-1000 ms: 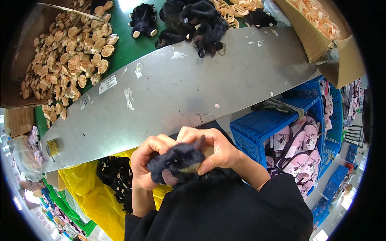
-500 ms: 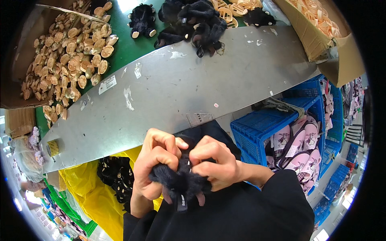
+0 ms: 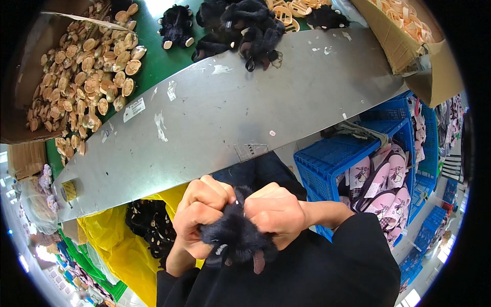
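A small black plush toy (image 3: 234,233) with brownish ears and a small pale tag is held close to my body, below the near edge of the metal table. My left hand (image 3: 200,212) is closed round one side of it. Opposite, my right hand (image 3: 276,212) grips the other side, fingers curled in a fist. The toy's fur bulges out between and below both hands. What the fingertips press on is hidden inside the fists.
Across the metal-edged table (image 3: 204,128) lie several black plush toys (image 3: 245,25). A box of gold-and-beige plastic parts (image 3: 87,77) stands far left, a cardboard box (image 3: 394,36) far right. Pink slippers fill a blue crate (image 3: 327,158); a yellow bag (image 3: 112,240) holds more black items.
Both hands have curled further inward round the plush toy and moved slightly lower. The toy has tilted, so its ears and tag show at a different angle.
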`<action>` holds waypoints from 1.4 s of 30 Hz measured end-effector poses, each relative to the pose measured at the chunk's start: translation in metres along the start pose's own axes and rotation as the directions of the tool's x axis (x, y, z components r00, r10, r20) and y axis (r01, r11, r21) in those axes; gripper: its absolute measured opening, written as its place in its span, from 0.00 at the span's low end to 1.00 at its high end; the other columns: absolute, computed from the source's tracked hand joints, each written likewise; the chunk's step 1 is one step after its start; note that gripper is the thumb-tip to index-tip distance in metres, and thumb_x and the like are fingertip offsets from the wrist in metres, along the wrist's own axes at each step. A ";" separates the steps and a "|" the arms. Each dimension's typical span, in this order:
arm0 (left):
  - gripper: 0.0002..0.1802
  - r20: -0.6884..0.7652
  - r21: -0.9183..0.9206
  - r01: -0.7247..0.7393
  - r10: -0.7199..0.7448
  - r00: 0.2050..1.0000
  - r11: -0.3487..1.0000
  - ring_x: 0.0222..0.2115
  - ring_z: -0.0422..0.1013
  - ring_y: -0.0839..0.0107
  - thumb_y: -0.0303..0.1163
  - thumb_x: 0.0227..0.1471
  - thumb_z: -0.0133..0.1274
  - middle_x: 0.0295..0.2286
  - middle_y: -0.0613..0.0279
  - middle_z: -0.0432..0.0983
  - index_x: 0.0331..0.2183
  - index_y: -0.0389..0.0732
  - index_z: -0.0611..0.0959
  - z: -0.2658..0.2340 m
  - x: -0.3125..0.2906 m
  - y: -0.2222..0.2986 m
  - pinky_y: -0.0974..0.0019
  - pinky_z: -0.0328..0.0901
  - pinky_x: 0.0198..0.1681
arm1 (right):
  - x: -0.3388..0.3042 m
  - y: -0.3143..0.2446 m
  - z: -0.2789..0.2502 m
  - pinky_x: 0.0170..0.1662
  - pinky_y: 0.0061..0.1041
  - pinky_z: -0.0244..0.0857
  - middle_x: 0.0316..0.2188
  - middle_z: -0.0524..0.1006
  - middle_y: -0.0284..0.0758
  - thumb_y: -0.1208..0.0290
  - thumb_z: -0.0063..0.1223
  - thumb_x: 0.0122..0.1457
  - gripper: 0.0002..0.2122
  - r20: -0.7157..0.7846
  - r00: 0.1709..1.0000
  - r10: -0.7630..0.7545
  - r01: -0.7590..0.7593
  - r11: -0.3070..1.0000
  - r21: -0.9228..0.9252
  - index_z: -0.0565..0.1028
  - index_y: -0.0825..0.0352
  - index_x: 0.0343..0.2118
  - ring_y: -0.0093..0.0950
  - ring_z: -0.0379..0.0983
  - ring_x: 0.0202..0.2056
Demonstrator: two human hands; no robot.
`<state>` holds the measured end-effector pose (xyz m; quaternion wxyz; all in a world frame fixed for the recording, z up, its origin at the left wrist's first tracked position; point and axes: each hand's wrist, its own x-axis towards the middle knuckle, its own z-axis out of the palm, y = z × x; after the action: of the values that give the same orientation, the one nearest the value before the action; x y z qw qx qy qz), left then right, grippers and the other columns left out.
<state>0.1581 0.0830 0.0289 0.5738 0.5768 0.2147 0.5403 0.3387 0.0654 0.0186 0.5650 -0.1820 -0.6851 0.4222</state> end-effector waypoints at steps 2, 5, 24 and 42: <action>0.12 0.015 0.047 -0.086 0.085 0.996 0.995 0.28 0.63 0.64 0.29 0.47 0.63 0.28 0.61 0.65 0.24 0.38 0.75 -0.001 0.003 -0.004 0.61 0.66 0.33 | 0.003 -0.002 0.001 0.22 0.28 0.60 0.25 0.68 0.38 0.80 0.60 0.44 0.10 -0.022 0.999 0.043 -0.041 0.996 0.076 0.72 0.68 0.29 0.36 0.66 0.21; 0.15 -0.041 0.135 -0.149 0.155 0.987 0.980 0.27 0.61 0.66 0.30 0.48 0.64 0.26 0.63 0.64 0.22 0.40 0.72 0.006 0.001 -0.006 0.63 0.62 0.30 | 0.005 0.002 0.007 0.22 0.27 0.59 0.24 0.68 0.37 0.79 0.62 0.46 0.09 -0.118 0.990 0.072 -0.055 0.988 0.145 0.72 0.68 0.30 0.36 0.66 0.21; 0.17 -0.184 0.668 0.041 0.111 0.977 0.743 0.34 0.65 0.69 0.41 0.54 0.62 0.32 0.61 0.64 0.30 0.40 0.73 -0.005 -0.015 -0.004 0.64 0.65 0.38 | 0.004 0.029 0.016 0.31 0.25 0.71 0.26 0.76 0.39 0.83 0.63 0.51 0.08 -0.315 0.947 0.071 -0.106 0.990 -0.097 0.75 0.71 0.33 0.36 0.77 0.26; 0.26 -0.194 0.830 -0.017 0.318 0.928 0.558 0.39 0.66 0.69 0.46 0.42 0.73 0.36 0.66 0.65 0.36 0.47 0.75 -0.007 -0.024 -0.016 0.65 0.61 0.41 | 0.015 0.044 0.032 0.30 0.26 0.73 0.35 0.80 0.43 0.79 0.63 0.47 0.15 -0.407 0.913 -0.044 -0.048 0.976 -0.212 0.74 0.69 0.40 0.36 0.80 0.28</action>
<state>0.1504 0.0690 0.0044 0.1449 0.6968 0.4728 0.5196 0.2944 0.0893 -0.0065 0.6720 -0.3276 -0.5935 0.2980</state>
